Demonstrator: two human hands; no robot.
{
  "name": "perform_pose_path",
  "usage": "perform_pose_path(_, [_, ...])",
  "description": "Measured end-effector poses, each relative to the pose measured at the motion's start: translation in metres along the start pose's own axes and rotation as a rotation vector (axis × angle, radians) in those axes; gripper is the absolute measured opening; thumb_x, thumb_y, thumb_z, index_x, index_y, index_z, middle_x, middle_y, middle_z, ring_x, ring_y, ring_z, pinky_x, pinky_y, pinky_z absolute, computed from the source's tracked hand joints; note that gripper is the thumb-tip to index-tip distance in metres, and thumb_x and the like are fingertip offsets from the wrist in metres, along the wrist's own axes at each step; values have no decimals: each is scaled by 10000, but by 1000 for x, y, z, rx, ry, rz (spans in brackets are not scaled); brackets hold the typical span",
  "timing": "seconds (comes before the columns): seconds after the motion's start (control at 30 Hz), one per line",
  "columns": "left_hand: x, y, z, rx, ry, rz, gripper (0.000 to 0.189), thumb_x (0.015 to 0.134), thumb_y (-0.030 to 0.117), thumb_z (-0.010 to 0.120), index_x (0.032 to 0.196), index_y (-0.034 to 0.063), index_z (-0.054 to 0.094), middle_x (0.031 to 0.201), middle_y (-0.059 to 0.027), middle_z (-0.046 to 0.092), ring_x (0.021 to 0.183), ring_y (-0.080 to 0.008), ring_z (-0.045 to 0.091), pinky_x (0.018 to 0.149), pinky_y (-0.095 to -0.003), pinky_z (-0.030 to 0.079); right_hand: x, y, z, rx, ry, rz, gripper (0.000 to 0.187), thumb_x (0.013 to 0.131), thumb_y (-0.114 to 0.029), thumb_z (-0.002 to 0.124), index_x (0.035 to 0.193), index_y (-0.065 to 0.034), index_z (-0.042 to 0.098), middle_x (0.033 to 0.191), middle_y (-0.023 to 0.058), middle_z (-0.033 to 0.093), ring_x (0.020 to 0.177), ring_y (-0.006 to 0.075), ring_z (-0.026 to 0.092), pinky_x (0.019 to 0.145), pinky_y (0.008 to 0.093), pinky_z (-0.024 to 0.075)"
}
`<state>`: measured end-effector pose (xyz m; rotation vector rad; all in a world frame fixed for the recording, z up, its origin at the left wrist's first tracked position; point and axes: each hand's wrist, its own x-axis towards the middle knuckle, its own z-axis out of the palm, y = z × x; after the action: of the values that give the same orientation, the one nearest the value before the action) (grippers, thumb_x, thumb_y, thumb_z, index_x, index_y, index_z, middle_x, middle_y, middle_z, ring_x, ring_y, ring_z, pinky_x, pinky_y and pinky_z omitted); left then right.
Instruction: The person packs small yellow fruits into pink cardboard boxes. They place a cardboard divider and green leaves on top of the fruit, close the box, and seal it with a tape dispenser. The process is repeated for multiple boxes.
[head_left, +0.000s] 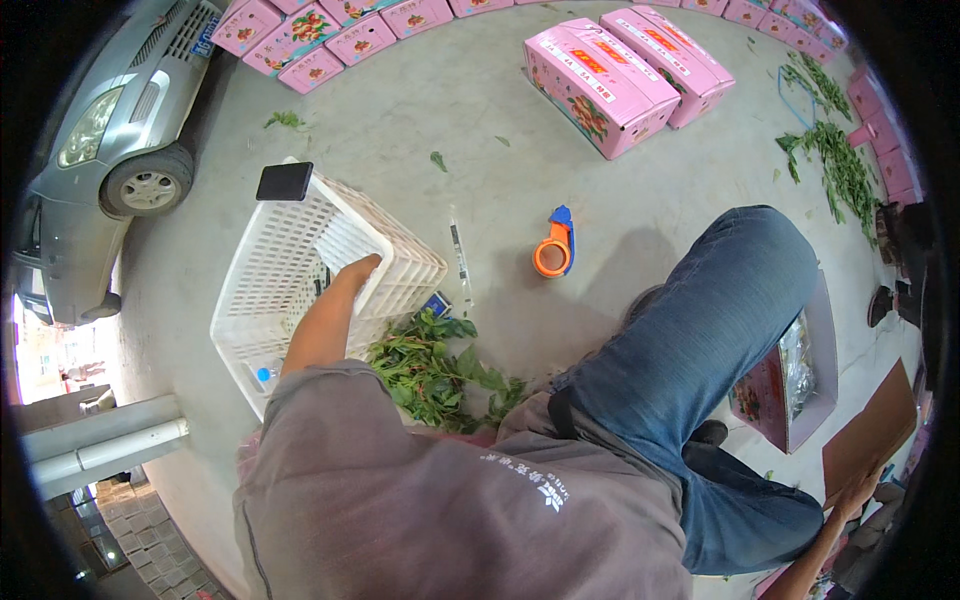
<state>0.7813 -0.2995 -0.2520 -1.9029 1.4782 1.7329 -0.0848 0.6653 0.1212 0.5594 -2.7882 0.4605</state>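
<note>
My left arm reaches into a white perforated plastic crate (247, 300). My left hand (364, 266) is at its inner side, by a stack of white ribbed material (337, 241); the fingers are hidden. A black phone (285, 181) rests on the crate's far rim. At the far right, my right hand (855, 491) grips the lower edge of a brown cardboard sheet (870, 435). An open pink carton (814, 375) with clear plastic inside stands beyond my bent knee. An orange and blue tape dispenser (553, 251) stands on the floor ahead.
Leafy cuttings (442, 367) lie beside the crate, more leaves (832, 165) at the right. Two closed pink cartons (600, 82) stand ahead, with stacked cartons (360, 41) behind. A parked car (97, 142) is at the left. Another person's shoe (879, 306) shows at the right edge.
</note>
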Motion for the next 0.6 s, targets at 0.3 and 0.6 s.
perform_pose_path(0.3, [25,-18,18,-242,-8,-67,543,992,453,736,1420,117,733,1399,-141,738,1206,-258,691,1042,-413,532,-6,3,-7,8,-23,-184,597,1182,-322,498,1676,6,426,1696,251,473,1537,404,483,1259,457,381])
perform_pose_path(0.6, [-135,78,-59,130,278,144,434,1025,401,773,1111,-21,823,983,-100,806,885,-203,709,845,-416,572,24,26,10,15,-106,-96,544,1170,-275,532,1612,40,494,1638,239,538,1474,382,527,1224,432,402])
